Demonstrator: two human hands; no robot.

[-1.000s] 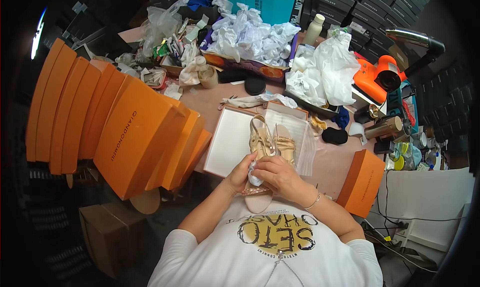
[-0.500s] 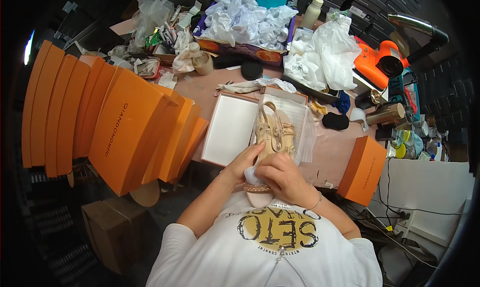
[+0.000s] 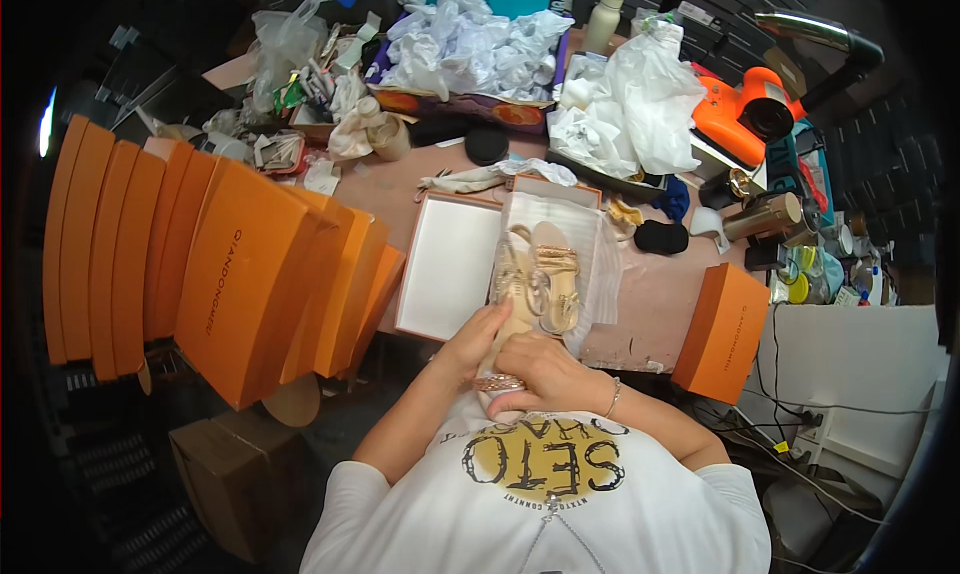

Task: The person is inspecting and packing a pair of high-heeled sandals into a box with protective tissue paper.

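Note:
A beige strappy sandal (image 3: 513, 324) with a glittery braided strap is held close to my shirt, its toe end toward me. My left hand (image 3: 470, 346) is closed around its left side, the thumb along the insole. Across the front part lies my right hand (image 3: 550, 372), fingers curled over the sandal and thumb by the toe strap. The matching sandal (image 3: 556, 274) rests just beyond, on white tissue paper (image 3: 600, 274) in an open orange shoebox (image 3: 560, 189). Left of it sits the box lid (image 3: 450, 264), white inside up.
Orange shoeboxes (image 3: 245, 284) stand in a leaning row at the left; another orange box (image 3: 722, 334) is at the right table edge. Farther back are a carton of crumpled paper (image 3: 470, 54), plastic bags (image 3: 650, 104), a jar (image 3: 388, 136) and an orange heat-gun-like tool (image 3: 740, 119).
My right hand has shifted from pinching white tissue over the sandal's front to lying across it, and that tissue no longer shows. The view has shifted slightly.

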